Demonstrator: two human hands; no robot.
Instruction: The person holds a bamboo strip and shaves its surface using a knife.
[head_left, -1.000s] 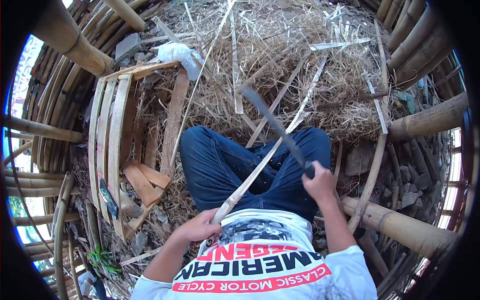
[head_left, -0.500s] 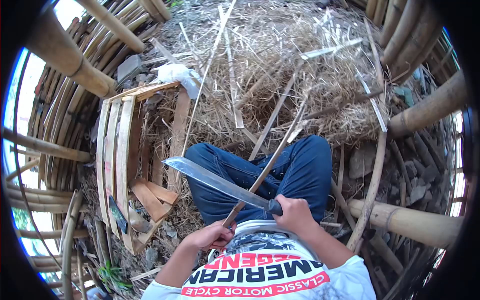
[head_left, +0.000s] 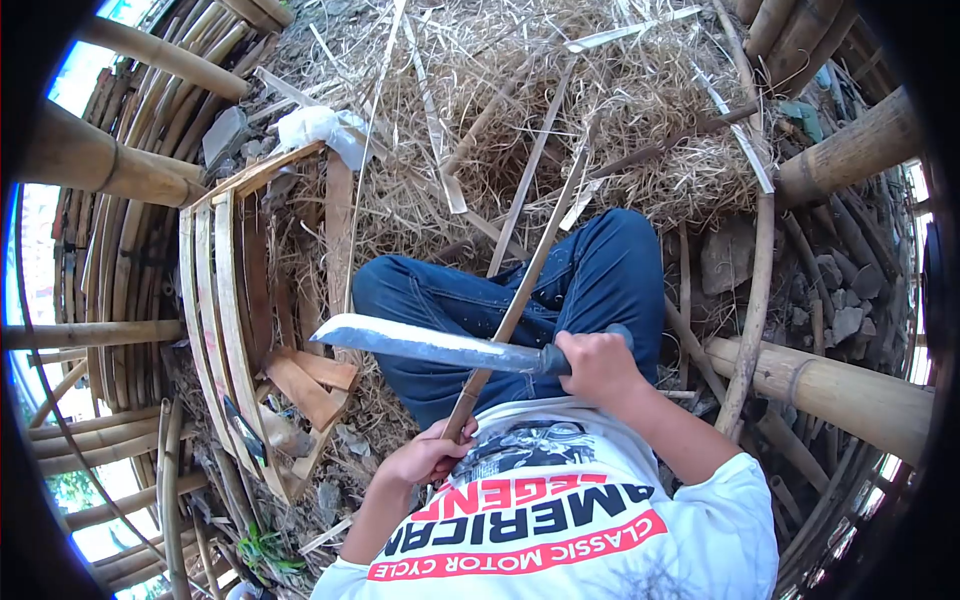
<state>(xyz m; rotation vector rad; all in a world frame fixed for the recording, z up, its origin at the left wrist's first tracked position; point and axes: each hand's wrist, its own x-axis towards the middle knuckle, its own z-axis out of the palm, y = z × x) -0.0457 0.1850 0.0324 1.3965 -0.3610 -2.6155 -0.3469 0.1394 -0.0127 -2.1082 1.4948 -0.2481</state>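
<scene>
My right hand (head_left: 598, 368) is closed round the dark handle of a machete (head_left: 430, 347), whose broad blade points left over my thighs. The blade crosses on top of a long bamboo strip (head_left: 520, 300). Low in the middle, my left hand (head_left: 435, 452) grips the strip's near end against my shirt. From there the strip slants up and away between my legs to the pile of shavings (head_left: 640, 130). Pale flecks lie on my blue trousers.
A slatted wooden crate (head_left: 228, 300) stands at the left, with wood pieces (head_left: 305, 385) and a phone (head_left: 243, 430). Beyond it lies a white plastic bag (head_left: 320, 130). Bamboo poles (head_left: 830, 390) and stones (head_left: 848, 322) are at the right.
The machete blade has swung more level, and more of its handle shows past my right hand. The view has shifted, so the crate and shavings appear higher and farther left.
</scene>
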